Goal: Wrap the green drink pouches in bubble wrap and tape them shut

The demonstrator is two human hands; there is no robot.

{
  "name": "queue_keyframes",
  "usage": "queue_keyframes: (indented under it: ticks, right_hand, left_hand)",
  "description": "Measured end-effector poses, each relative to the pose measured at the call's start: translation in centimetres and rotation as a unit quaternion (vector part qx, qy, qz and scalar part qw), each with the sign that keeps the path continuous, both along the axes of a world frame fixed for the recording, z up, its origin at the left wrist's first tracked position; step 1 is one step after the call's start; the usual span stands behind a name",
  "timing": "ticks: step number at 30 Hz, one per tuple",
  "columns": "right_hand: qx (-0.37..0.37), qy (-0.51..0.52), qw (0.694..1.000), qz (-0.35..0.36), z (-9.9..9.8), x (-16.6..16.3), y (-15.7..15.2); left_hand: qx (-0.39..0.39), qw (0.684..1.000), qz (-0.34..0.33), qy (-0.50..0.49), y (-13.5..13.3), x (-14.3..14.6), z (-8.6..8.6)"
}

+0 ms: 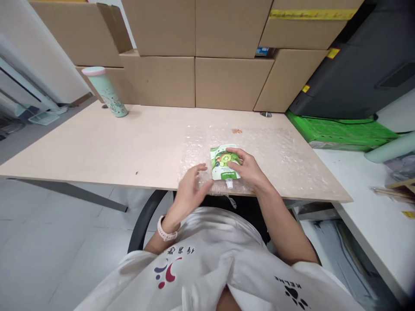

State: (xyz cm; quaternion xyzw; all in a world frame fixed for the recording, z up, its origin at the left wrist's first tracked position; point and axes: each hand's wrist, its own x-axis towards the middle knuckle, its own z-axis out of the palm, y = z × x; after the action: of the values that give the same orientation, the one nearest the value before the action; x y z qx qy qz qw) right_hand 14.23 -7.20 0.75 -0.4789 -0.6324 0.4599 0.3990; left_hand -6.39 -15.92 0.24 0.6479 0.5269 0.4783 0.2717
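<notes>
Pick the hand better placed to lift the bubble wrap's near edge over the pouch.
Left, probably. The left hand sits spread open on the bubble wrap at its near edge, beside the pouch. The right hand lies on top of the pouch, so it seems busy steadying it.

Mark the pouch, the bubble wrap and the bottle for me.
pouch (221, 167): head view, its printed front.
bubble wrap (275, 151): head view, bare right part.
bottle (108, 93): head view, mid body.

We see a glossy plastic pouch on clear, bumpy bubble wrap, over a matt, smooth wood-look desk.
</notes>
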Motion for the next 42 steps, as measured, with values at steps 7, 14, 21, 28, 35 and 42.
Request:
queue_keyframes:
  ticks: [7, 14, 21, 28, 35, 42]
  right_hand:
    - [0.011, 0.004, 0.998, 0.055, -0.6, -6.5, -0.9]
    - [0.137, -0.153, 0.978, 0.026, -2.1, -9.2, -1.4]
    - [0.244, -0.288, 0.926, -0.028, -0.6, -7.8, -3.6]
    - [0.307, -0.305, 0.889, 0.147, -1.6, -6.8, -7.4]
    - [0.249, -0.28, 0.923, 0.09, -4.1, -8.5, -8.0]
    - [0.27, -0.206, 0.941, -0.002, -3.8, -8.2, -7.7]
  left_hand:
    - [-0.047, 0.967, 0.213, 0.13, 0.3, -7.7, 1.2]
    - [-0.139, 0.969, 0.1, 0.178, -0.4, -7.6, 2.3]
    - [-0.16, 0.952, 0.111, 0.238, -0.6, -7.5, 2.3]
    - [-0.141, 0.95, 0.15, 0.236, -0.2, -7.1, 2.0]
    - [-0.127, 0.969, 0.181, 0.106, -0.1, -7.1, 1.4]
    - [-0.159, 0.966, 0.148, -0.141, 1.1, -5.2, 1.2]
